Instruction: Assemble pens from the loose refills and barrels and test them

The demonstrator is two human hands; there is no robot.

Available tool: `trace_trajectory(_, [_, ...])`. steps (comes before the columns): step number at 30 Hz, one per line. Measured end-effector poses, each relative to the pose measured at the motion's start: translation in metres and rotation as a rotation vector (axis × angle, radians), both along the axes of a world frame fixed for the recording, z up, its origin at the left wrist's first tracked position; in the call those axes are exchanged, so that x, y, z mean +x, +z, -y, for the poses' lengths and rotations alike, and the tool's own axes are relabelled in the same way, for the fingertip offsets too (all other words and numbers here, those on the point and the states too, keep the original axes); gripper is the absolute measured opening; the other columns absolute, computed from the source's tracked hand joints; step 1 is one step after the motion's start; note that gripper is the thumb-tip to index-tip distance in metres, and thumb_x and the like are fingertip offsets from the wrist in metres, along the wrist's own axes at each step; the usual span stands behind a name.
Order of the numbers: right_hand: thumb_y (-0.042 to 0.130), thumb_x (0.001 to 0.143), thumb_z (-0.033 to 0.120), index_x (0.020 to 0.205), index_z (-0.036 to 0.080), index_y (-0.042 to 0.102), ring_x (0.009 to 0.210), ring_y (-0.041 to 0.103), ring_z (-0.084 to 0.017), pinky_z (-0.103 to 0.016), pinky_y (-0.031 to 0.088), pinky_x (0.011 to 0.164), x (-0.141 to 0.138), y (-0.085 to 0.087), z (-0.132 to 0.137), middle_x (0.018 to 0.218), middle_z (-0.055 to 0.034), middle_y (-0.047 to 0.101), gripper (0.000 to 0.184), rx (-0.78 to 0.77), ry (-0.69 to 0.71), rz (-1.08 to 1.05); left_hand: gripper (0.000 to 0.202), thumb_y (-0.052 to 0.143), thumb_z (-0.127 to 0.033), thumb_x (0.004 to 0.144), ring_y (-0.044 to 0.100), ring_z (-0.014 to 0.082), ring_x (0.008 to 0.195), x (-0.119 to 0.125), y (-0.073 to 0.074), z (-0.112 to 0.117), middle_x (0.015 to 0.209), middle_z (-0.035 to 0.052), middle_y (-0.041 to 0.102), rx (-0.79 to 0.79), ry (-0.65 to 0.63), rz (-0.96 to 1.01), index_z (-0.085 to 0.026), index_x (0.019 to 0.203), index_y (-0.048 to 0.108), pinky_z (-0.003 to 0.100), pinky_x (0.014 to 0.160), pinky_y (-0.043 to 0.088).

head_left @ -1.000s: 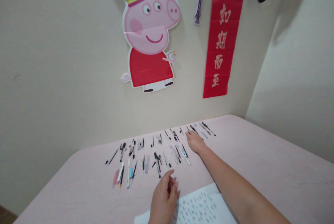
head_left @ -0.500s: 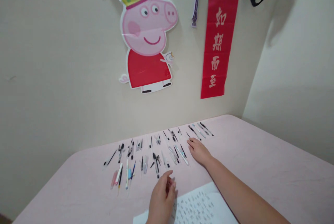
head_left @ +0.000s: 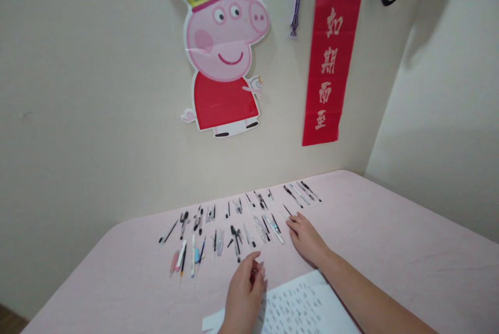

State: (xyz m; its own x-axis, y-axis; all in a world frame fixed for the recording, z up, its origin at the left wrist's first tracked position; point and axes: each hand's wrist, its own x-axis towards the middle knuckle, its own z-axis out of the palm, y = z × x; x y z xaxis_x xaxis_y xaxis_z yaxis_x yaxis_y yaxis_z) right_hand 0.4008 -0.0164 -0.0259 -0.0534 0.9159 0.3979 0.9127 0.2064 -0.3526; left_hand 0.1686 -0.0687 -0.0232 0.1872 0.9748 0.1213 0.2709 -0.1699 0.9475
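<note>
The rows of loose pens and pen parts [head_left: 234,225], black, clear and white, lie across the pink-covered table [head_left: 390,230] toward its far edge by the wall. Since a second ago the right hand [head_left: 307,238] has drawn back from the far-right group of three black and grey pens [head_left: 302,194], which it then touched, toward the near edge; it is now clear of them, just right of a clear pen with a black tip [head_left: 274,227]. It lies palm down, flat on the table, fingers stretched and loose, gripping nothing. The left hand [head_left: 245,295] has barely shifted: it is raised near the near edge, thumb and fingers curled together, but whether it pinches anything cannot be told. Beside it lies a white sheet of handwritten paper [head_left: 296,308]. A cartoon pig cutout [head_left: 224,58] and red paper banner [head_left: 331,58] hang on the wall.
</note>
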Motion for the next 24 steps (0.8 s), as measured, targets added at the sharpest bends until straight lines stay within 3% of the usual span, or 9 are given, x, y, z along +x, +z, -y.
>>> trace_trajectory(7, [0.046, 0.078, 0.006, 0.088, 0.015, 0.073, 0.109, 0.051, -0.025, -0.039, 0.037, 0.101, 0.002, 0.006, -0.004, 0.098, -0.012, 0.065, 0.03, 0.038, 0.025, -0.019, 0.033, 0.052, -0.031, 0.079, 0.058, 0.0166, 0.067, 0.0, 0.0, 0.001, 0.081, 0.0046, 0.063, -0.001, 0.01, 0.033, -0.017, 0.108, 0.06, 0.028, 0.065, 0.046])
trace_trajectory(12, [0.046, 0.077, 0.008, 0.082, 0.015, 0.072, 0.096, 0.056, -0.022, -0.033, 0.043, 0.09, -0.001, 0.01, -0.004, 0.093, -0.0104, 0.062, 0.027, 0.02, 0.035, -0.059, 0.037, 0.058, -0.041, 0.077, 0.056, 0.0144, 0.059, 0.001, 0.004, 0.001, 0.074, 0.0036, 0.061, -0.02, 0.074, 0.151, -0.015, 0.103, 0.063, 0.025, 0.054, 0.045])
trace_trajectory(20, [0.042, 0.076, 0.004, 0.102, 0.019, 0.068, 0.105, 0.055, -0.02, -0.036, 0.043, 0.095, -0.003, 0.014, -0.002, 0.11, -0.0099, 0.058, 0.041, 0.12, 0.061, -0.317, 0.046, 0.063, -0.053, 0.072, 0.06, 0.015, 0.059, 0.001, 0.004, -0.001, 0.072, 0.0037, 0.063, -0.095, 0.114, 0.313, -0.016, 0.099, 0.063, 0.026, 0.054, 0.048])
trace_trajectory(24, [0.043, 0.076, 0.007, 0.107, 0.021, 0.066, 0.108, 0.056, -0.019, -0.037, 0.043, 0.097, -0.022, 0.024, 0.008, 0.113, -0.0089, 0.059, 0.04, 0.104, 0.21, -0.553, 0.045, 0.065, -0.052, 0.071, 0.061, 0.016, 0.063, 0.0, 0.004, -0.001, 0.074, 0.0054, 0.064, -0.099, 0.099, 0.305, -0.015, 0.097, 0.065, 0.026, 0.055, 0.05])
